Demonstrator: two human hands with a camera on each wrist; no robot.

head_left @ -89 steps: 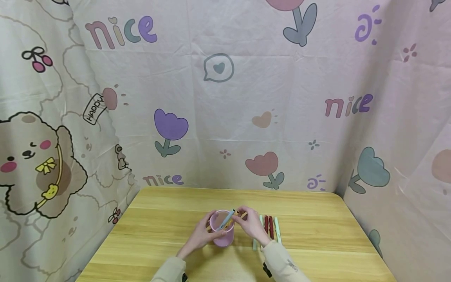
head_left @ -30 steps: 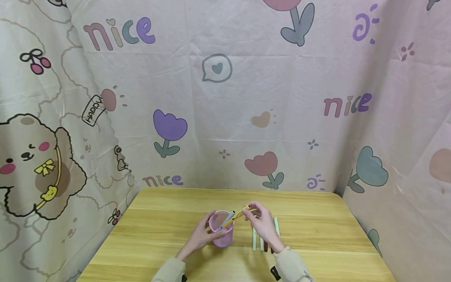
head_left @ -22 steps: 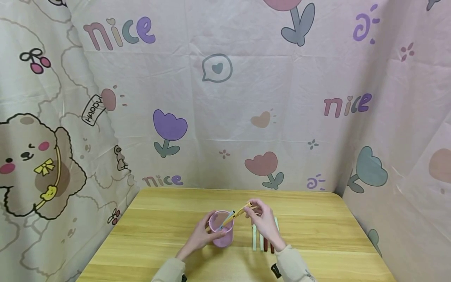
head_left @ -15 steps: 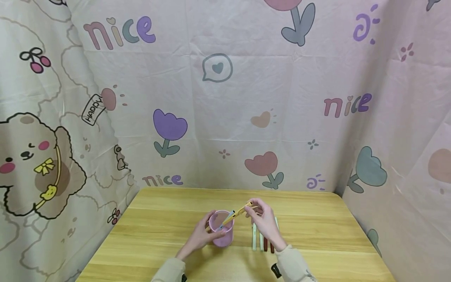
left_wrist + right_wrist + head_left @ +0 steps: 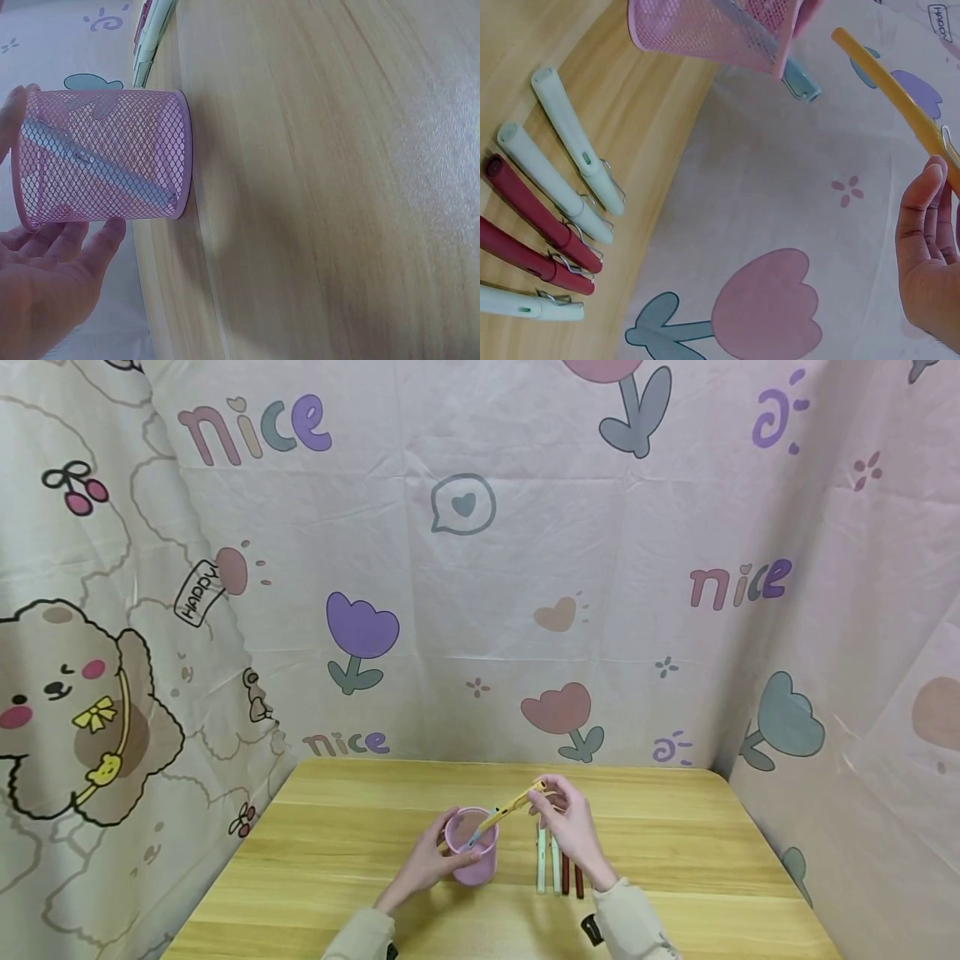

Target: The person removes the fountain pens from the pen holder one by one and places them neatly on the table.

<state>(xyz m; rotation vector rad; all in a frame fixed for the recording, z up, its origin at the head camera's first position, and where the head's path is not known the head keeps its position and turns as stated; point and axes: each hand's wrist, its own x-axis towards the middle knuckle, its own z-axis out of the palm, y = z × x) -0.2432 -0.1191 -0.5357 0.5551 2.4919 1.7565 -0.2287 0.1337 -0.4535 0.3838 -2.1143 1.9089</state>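
Note:
My left hand point(image 5: 429, 860) grips a pink mesh pen holder point(image 5: 476, 870), thumb on the near side and fingers round the far side. Inside leans a light blue pen point(image 5: 97, 165), one end poking past the rim in the right wrist view. Up and right of the holder, my right hand point(image 5: 572, 827) pinches a yellow pen point(image 5: 900, 97) near its clip. That pen slants down toward the holder's mouth; in the right wrist view its lower end is apart from the rim. Part of the yellow pen is cut off by that view's edge.
Right of the holder lie pale green pens point(image 5: 577, 139) and dark red pens point(image 5: 544, 214), side by side on the wooden table point(image 5: 360, 810). My right forearm partly covers them in the head view. A printed curtain point(image 5: 480, 610) hangs behind the table.
My right hand has moved right and up from the holder's rim, drawing the yellow pen up from the holder's mouth. My left hand and the holder have stayed almost still.

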